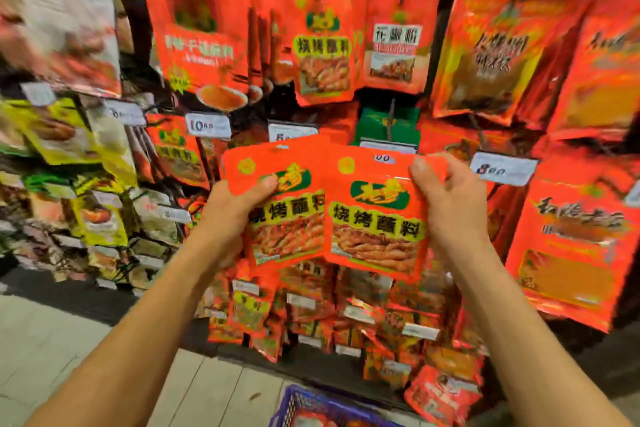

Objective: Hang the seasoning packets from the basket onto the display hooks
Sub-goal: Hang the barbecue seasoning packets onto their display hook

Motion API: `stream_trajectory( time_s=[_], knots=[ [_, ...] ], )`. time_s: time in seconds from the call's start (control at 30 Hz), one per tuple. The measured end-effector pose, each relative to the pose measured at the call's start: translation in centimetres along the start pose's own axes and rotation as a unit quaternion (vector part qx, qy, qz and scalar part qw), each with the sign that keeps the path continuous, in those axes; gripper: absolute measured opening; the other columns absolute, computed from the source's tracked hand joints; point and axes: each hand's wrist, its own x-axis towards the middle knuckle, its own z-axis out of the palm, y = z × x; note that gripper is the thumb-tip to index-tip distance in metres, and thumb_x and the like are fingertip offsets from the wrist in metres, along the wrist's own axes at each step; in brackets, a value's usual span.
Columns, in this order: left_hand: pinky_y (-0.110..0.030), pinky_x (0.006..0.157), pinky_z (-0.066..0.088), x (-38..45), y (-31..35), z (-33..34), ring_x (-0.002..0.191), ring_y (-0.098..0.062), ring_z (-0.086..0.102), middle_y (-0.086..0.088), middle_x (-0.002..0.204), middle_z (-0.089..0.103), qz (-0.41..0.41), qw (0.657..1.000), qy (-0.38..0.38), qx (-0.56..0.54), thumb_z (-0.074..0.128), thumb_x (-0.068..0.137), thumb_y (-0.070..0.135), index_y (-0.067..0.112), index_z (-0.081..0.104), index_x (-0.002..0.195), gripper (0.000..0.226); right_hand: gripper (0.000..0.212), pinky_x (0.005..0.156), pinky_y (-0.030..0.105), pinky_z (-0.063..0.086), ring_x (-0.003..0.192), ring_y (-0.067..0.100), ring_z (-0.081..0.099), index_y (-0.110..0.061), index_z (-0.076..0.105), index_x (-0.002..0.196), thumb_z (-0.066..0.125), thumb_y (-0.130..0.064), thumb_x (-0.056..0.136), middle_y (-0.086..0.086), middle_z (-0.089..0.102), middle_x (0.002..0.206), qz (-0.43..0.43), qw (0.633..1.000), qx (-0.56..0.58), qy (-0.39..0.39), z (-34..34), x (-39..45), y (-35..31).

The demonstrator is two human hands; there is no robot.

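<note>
Both hands hold packets below the hung packet [323,42] — left hand [235,208] one [277,204], right hand [446,204] another [375,215] — tops up for hooking.

Both hands [239,204] [446,198] raised, fingers curled.

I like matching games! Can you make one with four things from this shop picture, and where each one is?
Things:
1. left-hand orange seasoning packet
2. right-hand orange seasoning packet
3. blue plastic basket
4. green packets

Places:
A. on the floor at the bottom
B. held by the left hand
C. hanging on the rack above the held packets
D. held by the right hand

Pairs: 1-B, 2-D, 3-A, 4-C
</note>
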Motion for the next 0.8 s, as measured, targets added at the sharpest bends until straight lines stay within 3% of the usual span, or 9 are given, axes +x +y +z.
stream_trajectory(
  time_s=[0.13, 0.2, 0.33, 0.47, 0.53, 0.6, 0.73, 0.8],
  knots=[
    [-0.022, 0.066, 0.057, 2.3, 4.5, -1.6, 0.077, -0.006, 0.072, 0.009, 0.088, 0.078, 0.065, 0.998, -0.005, 0.002, 0.077, 0.08, 0.02, 0.031, 0.08, 0.091, 0.016, 0.026, 0.062, 0.031, 0.048, 0.058, -0.006, 0.052, -0.029, 0.065, 0.072, 0.06, -0.051, 0.084, -0.024, 0.063, 0.062, -0.081, 0.994, -0.057, 0.035, 1.6, 3.8, -4.6],
    [-0.025, 0.066, 0.057, 3.5, 6.0, -2.4, 0.077, -0.007, 0.072, 0.008, 0.088, 0.077, 0.078, 0.997, 0.008, -0.018, 0.076, 0.084, 0.024, 0.028, 0.079, 0.09, 0.009, 0.03, 0.064, 0.042, 0.053, 0.061, 0.003, 0.056, -0.029, 0.069, 0.071, 0.06, -0.055, 0.081, -0.018, 0.066, 0.062, -0.093, 0.993, -0.058, 0.045, 2.8, 5.7, -6.3],
    [-0.039, 0.09, 0.055, 6.3, 8.6, -4.3, 0.091, -0.016, 0.073, 0.003, 0.099, 0.078, 0.088, 0.995, 0.02, -0.033, 0.078, 0.079, 0.042, 0.032, 0.08, 0.091, 0.015, 0.03, 0.07, 0.056, 0.055, 0.07, 0.017, 0.06, -0.025, 0.072, 0.071, 0.066, -0.053, 0.079, -0.003, 0.071, 0.073, -0.107, 0.991, -0.029, 0.07, 4.9, 9.1, -8.2],
    [-0.047, 0.097, 0.054, 8.8, 9.9, -5.3, 0.098, -0.021, 0.073, -0.002, 0.103, 0.078, 0.104, 0.995, -0.01, -0.002, 0.08, 0.068, 0.051, 0.025, 0.078, 0.097, 0.039, 0.034, 0.061, 0.044, 0.05, 0.064, 0.012, 0.054, -0.012, 0.065, 0.067, 0.065, -0.041, 0.084, -0.009, 0.063, 0.063, -0.13, 0.986, -0.046, 0.097, 7.4, 12.0, -9.3],
    [-0.046, 0.094, 0.056, 9.7, 10.5, -5.1, 0.099, -0.023, 0.074, -0.002, 0.105, 0.078, 0.106, 0.993, -0.042, 0.016, 0.079, 0.068, 0.054, 0.027, 0.077, 0.101, 0.043, 0.039, 0.059, 0.041, 0.047, 0.063, 0.011, 0.051, -0.003, 0.063, 0.07, 0.065, -0.039, 0.086, -0.005, 0.061, 0.064, -0.132, 0.986, -0.048, 0.089, 9.3, 13.0, -9.6],
    [-0.043, 0.09, 0.056, 10.5, 11.1, -4.6, 0.098, -0.022, 0.075, -0.002, 0.103, 0.079, 0.111, 0.991, -0.07, 0.028, 0.078, 0.069, 0.055, 0.03, 0.078, 0.098, 0.039, 0.036, 0.058, 0.038, 0.045, 0.06, 0.008, 0.05, -0.007, 0.063, 0.069, 0.064, -0.037, 0.089, -0.011, 0.061, 0.061, -0.134, 0.986, -0.06, 0.073, 11.3, 13.6, -9.8],
    [-0.046, 0.094, 0.055, 12.0, 11.8, -3.8, 0.097, -0.024, 0.075, -0.004, 0.102, 0.079, 0.104, 0.99, -0.089, 0.02, 0.076, 0.08, 0.042, 0.019, 0.076, 0.1, 0.03, 0.031, 0.049, 0.025, 0.039, 0.05, -0.005, 0.047, -0.017, 0.059, 0.064, 0.064, -0.028, 0.093, -0.014, 0.06, 0.056, -0.126, 0.987, -0.066, 0.07, 14.6, 14.8, -9.9],
    [-0.05, 0.097, 0.054, 12.7, 12.1, -3.6, 0.099, -0.027, 0.074, -0.005, 0.102, 0.079, 0.104, 0.99, -0.095, 0.022, 0.074, 0.087, 0.036, 0.016, 0.074, 0.102, 0.024, 0.034, 0.05, 0.03, 0.03, 0.049, -0.002, 0.038, -0.018, 0.053, 0.062, 0.064, -0.025, 0.093, -0.01, 0.051, 0.055, -0.118, 0.985, -0.078, 0.096, 15.6, 15.4, -9.9]
  ],
)
